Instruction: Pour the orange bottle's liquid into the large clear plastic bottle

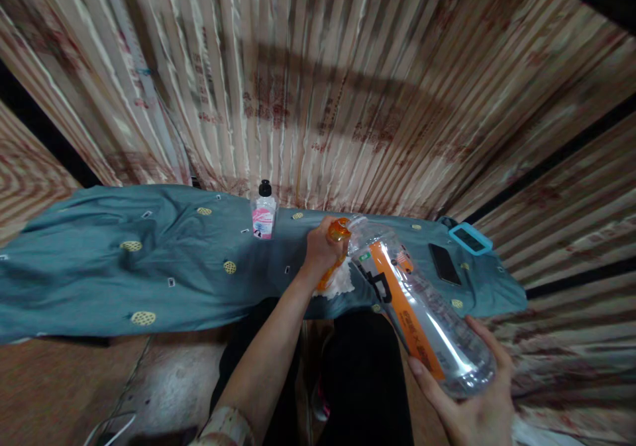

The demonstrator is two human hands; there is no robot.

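Note:
My right hand (474,403) grips the base of a large clear plastic bottle (422,307) with an orange label strip, held tilted with its mouth pointing away, toward the table. My left hand (322,250) is closed around the bottle's orange cap (339,229) at the mouth, together with a white cloth or tissue (340,283) and an orange piece bunched under the fingers. Both hands hover over the near edge of a low table covered in a teal patterned cloth (149,267).
A small clear bottle with a black cap and pink label (263,213) stands at the table's back edge. A black phone (444,264) and a light-blue-framed device (470,238) lie at the right end. Striped curtains hang behind. My dark-trousered legs are below; a white cable (112,427) lies on the floor.

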